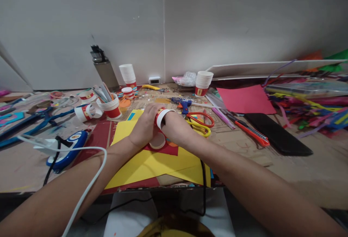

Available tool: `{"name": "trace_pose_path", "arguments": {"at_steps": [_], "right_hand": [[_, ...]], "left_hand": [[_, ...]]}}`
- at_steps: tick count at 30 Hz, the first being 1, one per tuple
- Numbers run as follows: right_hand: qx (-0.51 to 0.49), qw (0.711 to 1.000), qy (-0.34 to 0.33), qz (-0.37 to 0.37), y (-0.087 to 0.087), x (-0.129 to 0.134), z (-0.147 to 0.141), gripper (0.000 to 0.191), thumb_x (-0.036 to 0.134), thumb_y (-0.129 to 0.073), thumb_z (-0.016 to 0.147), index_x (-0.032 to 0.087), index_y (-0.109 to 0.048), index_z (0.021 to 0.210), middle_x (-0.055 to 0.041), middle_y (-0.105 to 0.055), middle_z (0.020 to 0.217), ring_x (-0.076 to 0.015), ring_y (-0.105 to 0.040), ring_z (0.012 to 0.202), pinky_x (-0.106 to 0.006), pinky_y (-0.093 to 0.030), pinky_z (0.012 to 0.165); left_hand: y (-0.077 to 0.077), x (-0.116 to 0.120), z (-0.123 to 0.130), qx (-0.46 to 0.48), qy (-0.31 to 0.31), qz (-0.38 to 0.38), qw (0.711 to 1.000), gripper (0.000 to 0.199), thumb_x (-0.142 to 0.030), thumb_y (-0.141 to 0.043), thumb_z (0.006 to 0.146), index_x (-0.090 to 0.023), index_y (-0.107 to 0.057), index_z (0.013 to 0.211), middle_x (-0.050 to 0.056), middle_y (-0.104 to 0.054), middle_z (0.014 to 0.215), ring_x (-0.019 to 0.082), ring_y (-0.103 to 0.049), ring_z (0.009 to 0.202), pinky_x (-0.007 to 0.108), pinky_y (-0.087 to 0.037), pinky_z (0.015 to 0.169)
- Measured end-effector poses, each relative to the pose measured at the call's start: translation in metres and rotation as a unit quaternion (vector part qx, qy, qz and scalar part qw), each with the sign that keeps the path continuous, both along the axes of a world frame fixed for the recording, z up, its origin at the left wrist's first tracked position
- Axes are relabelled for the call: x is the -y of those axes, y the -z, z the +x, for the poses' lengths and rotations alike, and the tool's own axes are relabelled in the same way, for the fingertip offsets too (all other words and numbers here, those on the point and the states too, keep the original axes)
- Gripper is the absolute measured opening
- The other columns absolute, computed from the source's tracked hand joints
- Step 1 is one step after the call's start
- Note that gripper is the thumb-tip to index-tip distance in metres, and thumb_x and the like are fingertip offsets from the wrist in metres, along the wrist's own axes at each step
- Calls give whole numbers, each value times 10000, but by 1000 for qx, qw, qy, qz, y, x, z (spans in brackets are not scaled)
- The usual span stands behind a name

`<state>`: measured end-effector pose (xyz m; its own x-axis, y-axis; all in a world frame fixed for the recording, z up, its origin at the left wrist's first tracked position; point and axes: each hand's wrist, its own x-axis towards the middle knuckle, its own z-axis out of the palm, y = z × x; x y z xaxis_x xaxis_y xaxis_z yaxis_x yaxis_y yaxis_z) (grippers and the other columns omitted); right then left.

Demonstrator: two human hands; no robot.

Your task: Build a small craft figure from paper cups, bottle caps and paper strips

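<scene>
My left hand [143,127] is wrapped round a red and white paper cup [162,116], which is tipped over with its white rim toward the right. My right hand [174,125] reaches into the cup's mouth, its fingers hidden inside. Just below the hands, a pale round disc [157,141] lies on a piece of red paper [170,149]. Yellow paper sheets [136,166] lie beneath both. To the right of my right hand are red-handled scissors [205,119], yellow-handled scissors [203,130] and a blue glue gun [185,105].
At the back stand stacked paper cups [203,81] and a dark bottle [104,71]. A cup of pens [110,108], a blue power strip [71,150] and a white cable lie left. A red utility knife [252,133], black phone-like slab [277,133] and pink paper [246,99] lie right.
</scene>
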<state>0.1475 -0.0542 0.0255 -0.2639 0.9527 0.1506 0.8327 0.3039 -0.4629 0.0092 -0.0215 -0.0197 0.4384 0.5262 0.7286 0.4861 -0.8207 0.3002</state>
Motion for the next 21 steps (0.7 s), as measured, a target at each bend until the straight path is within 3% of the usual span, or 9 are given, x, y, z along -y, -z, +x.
{"name": "trace_pose_path", "arguments": {"at_steps": [5, 10, 13, 17, 21], "right_hand": [[-37, 998, 9, 40, 0, 0, 3, 258, 167, -509, 819, 163, -716, 973, -113, -735, 979, -217, -665, 853, -283, -450, 729], [-182, 981, -25, 63, -3, -2, 12, 234, 160, -503, 856, 176, -733, 895, -41, -737, 864, -148, -633, 767, -248, -460, 718], [-277, 960, -12, 24, -4, -4, 18, 212, 202, -514, 861, 169, -713, 792, -17, -720, 761, -114, -603, 624, -224, -472, 605], [-396, 915, 13, -81, -5, -7, 24, 207, 222, -512, 862, 152, -673, 752, -18, -719, 751, -48, -427, 352, -203, -384, 362], [-489, 862, 21, -130, -6, -8, 27, 168, 166, -514, 850, 138, -678, 825, -15, -713, 730, -32, -380, 329, -184, -349, 316]], "left_hand": [[3, -4, -2, 17, 3, -16, 1000, 532, -55, -620, 717, -192, -485, 1213, 92, -569, 1185, 222, -543, 1115, 418, -453, 1002], [3, -6, -1, 38, -24, -45, 998, 530, -102, -695, 691, -187, -509, 1180, 79, -608, 1130, 219, -585, 1039, 393, -497, 918], [2, -5, 0, 56, -44, -71, 995, 529, -116, -728, 668, -189, -529, 1152, 69, -625, 1111, 217, -604, 1009, 383, -508, 892], [-2, -6, -1, 78, -55, -105, 990, 508, -141, -754, 663, -200, -555, 1127, 65, -645, 1093, 222, -614, 992, 382, -515, 876], [-4, -8, -3, 78, -59, -133, 986, 493, -176, -763, 670, -201, -570, 1122, 70, -650, 1096, 227, -615, 988, 387, -515, 867]]}}
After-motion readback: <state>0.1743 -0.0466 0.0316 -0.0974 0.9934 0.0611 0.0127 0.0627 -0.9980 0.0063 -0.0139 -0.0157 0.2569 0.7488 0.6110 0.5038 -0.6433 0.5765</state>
